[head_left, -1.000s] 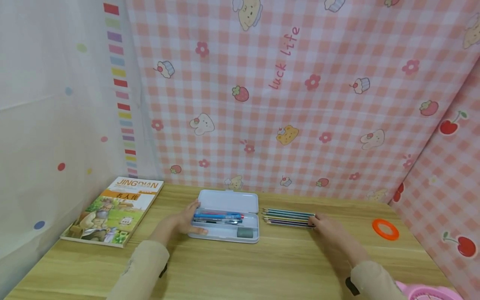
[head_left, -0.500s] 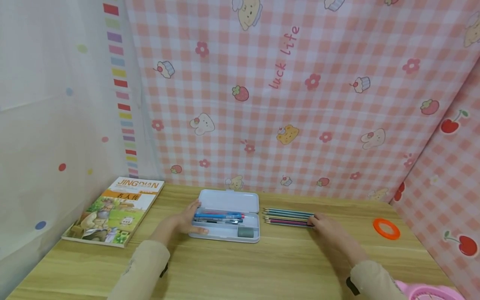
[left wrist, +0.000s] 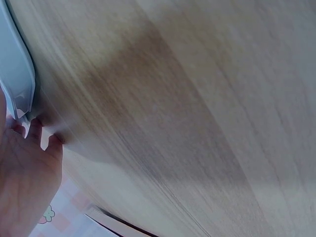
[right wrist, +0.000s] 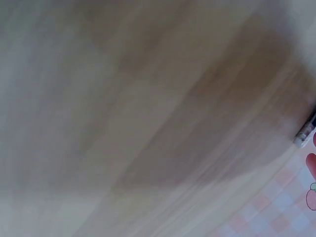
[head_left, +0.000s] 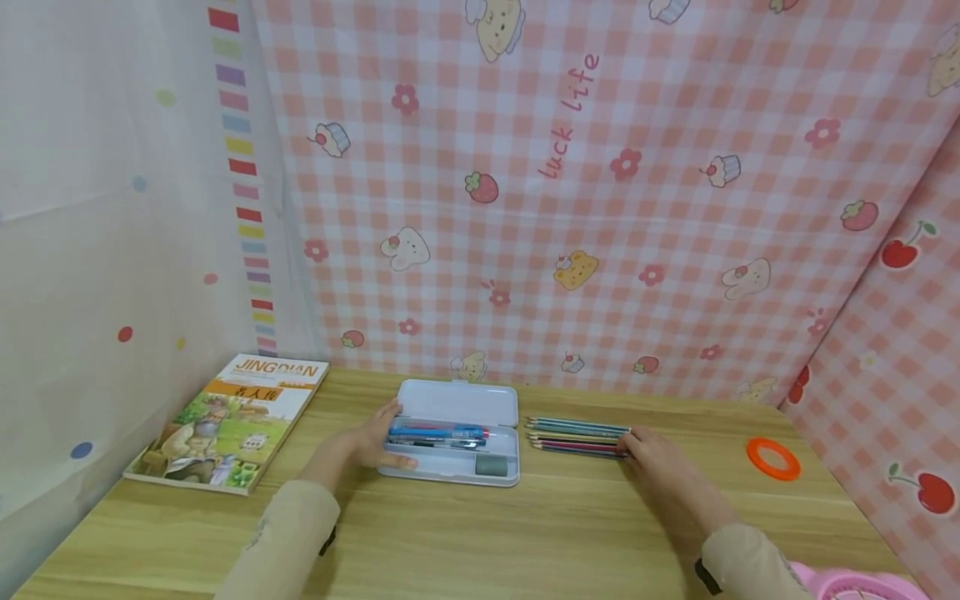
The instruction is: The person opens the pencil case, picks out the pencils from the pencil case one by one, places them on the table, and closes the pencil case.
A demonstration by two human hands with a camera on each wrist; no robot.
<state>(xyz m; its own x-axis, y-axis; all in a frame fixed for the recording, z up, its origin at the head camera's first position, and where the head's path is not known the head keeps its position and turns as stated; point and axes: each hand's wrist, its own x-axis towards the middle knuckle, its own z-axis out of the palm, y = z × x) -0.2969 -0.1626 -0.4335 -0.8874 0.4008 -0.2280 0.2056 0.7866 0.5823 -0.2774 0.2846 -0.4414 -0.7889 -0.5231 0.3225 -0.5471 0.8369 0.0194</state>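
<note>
A white pencil case (head_left: 457, 402) lies with its lid folded back in the head view. Inside are pens (head_left: 438, 432) and a dark green block (head_left: 491, 465). My left hand (head_left: 369, 439) holds the case's left end, thumb over the front part, other fingers toward the back; the left wrist view shows fingertips beside the case's edge (left wrist: 17, 64). To the right, several coloured pencils (head_left: 577, 435) lie side by side, tips pointing left. My right hand (head_left: 656, 462) has its fingers at their blunt ends and pinches them. The right wrist view catches only one dark pencil end (right wrist: 305, 132) and a fingertip.
A book (head_left: 225, 425) lies at the left of the wooden table (head_left: 480, 542). An orange ring (head_left: 772, 458) rests at the right, and part of a pink object (head_left: 855, 582) shows at the lower right. A checked cloth (head_left: 525, 208) hangs behind.
The pencils have shifted and turned slightly under my right fingers, and a red one now shows among them. My left hand and the case have stayed put.
</note>
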